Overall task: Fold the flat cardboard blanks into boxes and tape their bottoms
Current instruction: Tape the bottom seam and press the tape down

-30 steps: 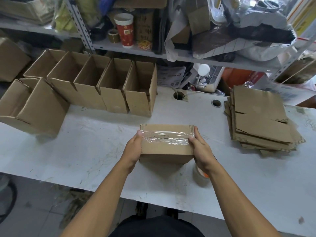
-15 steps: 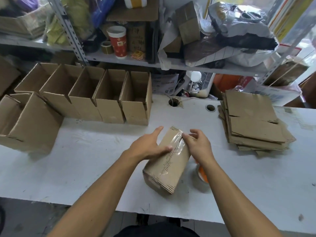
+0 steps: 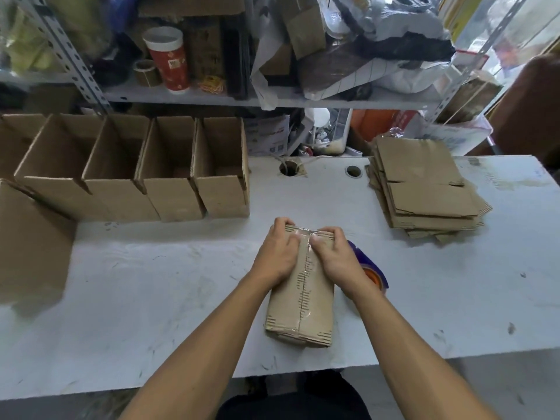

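Tape dispenser [image 3: 374,272] mostly hidden behind right hand [image 3: 336,259]. Both hands (left hand [image 3: 277,253]) curl fingers over the far end of the corrugated box [image 3: 303,298], glossy tape along its seam, on the table [image 3: 151,298].

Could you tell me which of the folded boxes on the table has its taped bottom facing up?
The box under both hands, left hand and right hand, near the table's front edge. The row of boxes behind stands with open tops up.
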